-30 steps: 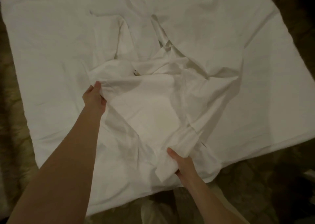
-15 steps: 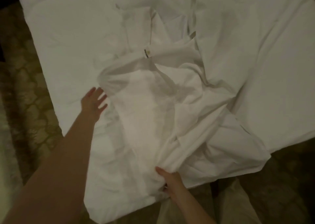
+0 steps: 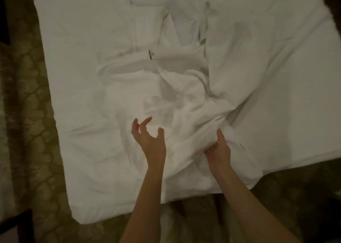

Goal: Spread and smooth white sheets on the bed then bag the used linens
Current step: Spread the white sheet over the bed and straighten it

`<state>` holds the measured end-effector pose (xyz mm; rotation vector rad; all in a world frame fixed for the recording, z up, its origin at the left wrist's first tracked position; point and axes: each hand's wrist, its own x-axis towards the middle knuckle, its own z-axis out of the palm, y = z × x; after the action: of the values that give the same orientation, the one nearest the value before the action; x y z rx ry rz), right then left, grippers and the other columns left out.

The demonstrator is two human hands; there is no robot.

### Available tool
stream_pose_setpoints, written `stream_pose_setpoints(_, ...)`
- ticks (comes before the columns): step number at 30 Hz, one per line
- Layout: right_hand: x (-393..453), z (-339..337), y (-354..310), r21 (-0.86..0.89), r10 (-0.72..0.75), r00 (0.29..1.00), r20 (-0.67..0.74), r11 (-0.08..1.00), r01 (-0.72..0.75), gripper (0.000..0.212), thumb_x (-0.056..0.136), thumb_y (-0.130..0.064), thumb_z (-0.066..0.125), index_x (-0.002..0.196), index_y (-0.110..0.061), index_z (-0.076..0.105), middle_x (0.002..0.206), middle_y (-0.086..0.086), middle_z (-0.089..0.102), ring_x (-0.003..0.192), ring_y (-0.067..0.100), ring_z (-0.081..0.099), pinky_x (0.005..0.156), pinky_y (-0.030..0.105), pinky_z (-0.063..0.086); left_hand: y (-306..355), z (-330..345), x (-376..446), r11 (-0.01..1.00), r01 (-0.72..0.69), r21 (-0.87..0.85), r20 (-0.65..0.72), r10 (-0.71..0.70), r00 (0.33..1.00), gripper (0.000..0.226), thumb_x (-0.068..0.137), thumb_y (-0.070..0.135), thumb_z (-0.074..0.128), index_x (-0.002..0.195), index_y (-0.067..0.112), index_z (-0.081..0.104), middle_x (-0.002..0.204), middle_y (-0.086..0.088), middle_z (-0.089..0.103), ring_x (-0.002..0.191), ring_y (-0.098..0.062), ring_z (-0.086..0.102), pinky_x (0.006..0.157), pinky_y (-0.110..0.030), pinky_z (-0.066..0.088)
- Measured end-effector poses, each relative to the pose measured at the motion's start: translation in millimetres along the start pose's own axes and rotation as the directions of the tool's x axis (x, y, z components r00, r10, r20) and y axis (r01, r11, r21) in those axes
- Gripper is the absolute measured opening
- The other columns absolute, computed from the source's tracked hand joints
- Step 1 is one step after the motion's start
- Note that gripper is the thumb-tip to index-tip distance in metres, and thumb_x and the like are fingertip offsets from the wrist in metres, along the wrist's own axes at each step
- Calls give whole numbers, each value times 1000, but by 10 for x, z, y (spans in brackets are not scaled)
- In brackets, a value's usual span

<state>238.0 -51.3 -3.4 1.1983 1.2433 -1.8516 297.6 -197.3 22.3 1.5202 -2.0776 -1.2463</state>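
On bed (image 3: 73, 39), loose white sheet (image 3: 166, 98) lies bunched at centre, over flat white cover. Small label (image 3: 151, 55) shows on fold at far side of bunch. Left hand (image 3: 149, 141) above rumpled cloth near foot edge, fingers spread and slightly curved, holding nothing. Right hand (image 3: 218, 150) just beside it, thumb and fingers pinching fold of sheet. Patterned carpet (image 3: 24, 113) borders bed left and below.
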Motion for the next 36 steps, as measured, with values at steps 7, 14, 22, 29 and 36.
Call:
stream_pose_setpoints(7, 303, -153, -666, -75, 169, 980, 104, 984, -161, 30, 91, -22, 63, 114, -3, 61, 100, 9, 67, 87, 20, 65, 65, 28, 59, 475, 840, -967, 635, 668, -388, 596, -380, 707, 16, 93, 10, 57, 82, 6, 68, 73, -6, 69, 67, -14, 66, 67, -25, 54)
stream_pose_setpoints(14, 512, -371, -1093, -248, 190, 947, 259, 961, -125, 20, 93, -5, 58, 110, 4, 63, 100, 13, 68, 86, 18, 66, 64, 22, 58, 278, 1294, -1199, 237, 858, -456, 662, -554, 505, 40, 88, 31, 63, 122, 9, 59, 120, -8, 63, 107, -19, 62, 77, -30, 52)
stream_pose_setpoints(22, 535, -899, -808, -192, 234, 955, 181, 961, -199, 19, 95, -9, 56, 110, -1, 61, 114, 13, 66, 98, 19, 65, 80, 27, 56, 122, 1342, -1245, 344, 737, -582, 447, -621, 644, 62, 71, 18, 79, 126, -1, 56, 117, -15, 67, 101, -28, 68, 74, -31, 60)
stream_pose_setpoints(29, 672, -338, -1160, -176, 280, 944, 176, 952, -250, 28, 93, -33, 58, 94, -6, 60, 89, 8, 61, 86, 24, 60, 75, 42, 54, -87, 833, -1054, 251, 732, -634, 402, -702, 588, 6, 87, 8, 68, 90, 5, 63, 85, -5, 67, 58, -9, 65, 52, -18, 53)
stream_pose_setpoints(36, 542, -134, -879, -115, 343, 916, 207, 939, -325, 40, 100, -38, 39, 112, -6, 60, 104, 16, 64, 94, 32, 61, 82, 44, 50, 193, 897, -871, 334, 708, -622, 610, -361, 705, 43, 93, 12, 60, 135, 14, 50, 136, -10, 57, 114, -17, 63, 88, -29, 54)
